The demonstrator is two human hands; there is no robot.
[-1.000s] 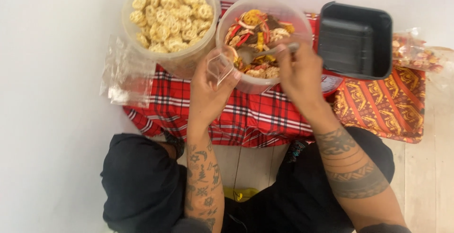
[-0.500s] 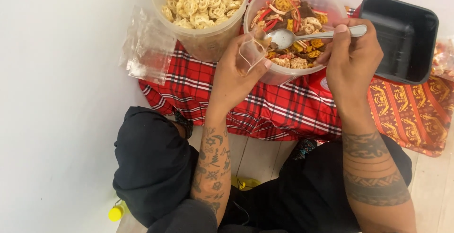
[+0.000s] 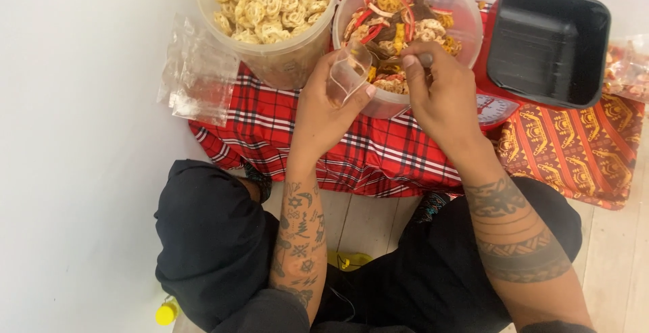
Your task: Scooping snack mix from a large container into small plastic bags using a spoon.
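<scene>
**Small bag held open at the rim of the mix tub**

From my feed I look straight down on a red plaid cloth [image 3: 378,150] spread on the floor, with an orange patterned cloth [image 3: 568,150] beside it to the right. On the plaid stand two clear tubs, touching or nearly so: the left tub [image 3: 270,42] is full of pale ring-shaped crackers, the mix tub [image 3: 466,15] holds yellow, red and brown snack pieces. Right of them a black tray [image 3: 547,42] sits on a red scale [image 3: 497,106], whose dial peeks out below it. A stack of clear bags [image 3: 196,69] lies at the cloth's left edge.

The left hand [image 3: 328,106] is closed around a small bag [image 3: 350,73], clear and thin, its mouth pinched open against the near wall of the mix tub. The right hand [image 3: 439,93] grips a spoon [image 3: 392,59], fingers curled tight on the handle; its bowl is over the snacks just beside the bag's mouth. I cannot tell whether the bag holds anything.
</scene>
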